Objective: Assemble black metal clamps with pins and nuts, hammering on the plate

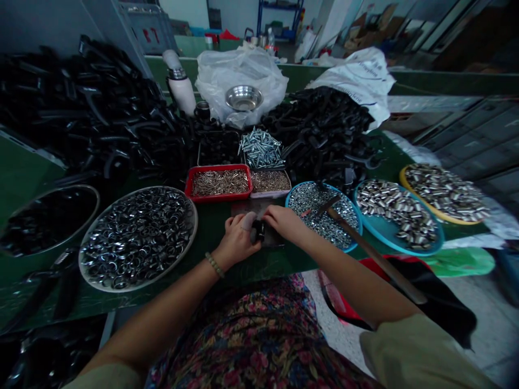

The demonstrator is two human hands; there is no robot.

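Note:
My left hand [239, 237] is closed around a small black part [259, 231] with a rounded shape, over a dark metal plate [249, 208] on the green table. With its fingers pinched at the far side of that part, my right hand [284, 221] touches it; whether something small sits between those fingertips is hidden. Just beyond the hands stand a red tray of thin pins [221, 182] and a pale tray of small rivets [270, 181]. To the right lies a blue tray of small shiny nuts [312, 208], with a hammer [365, 243] resting across it.
A round tray of metal rings [138, 237] is at left. Silver sleeves fill a blue tray [425, 249] and a yellow tray [446, 216] at right. Screws [261, 148] lie behind the small trays. Black handle-like parts [81, 108] are heaped behind, near a thermos [181, 92].

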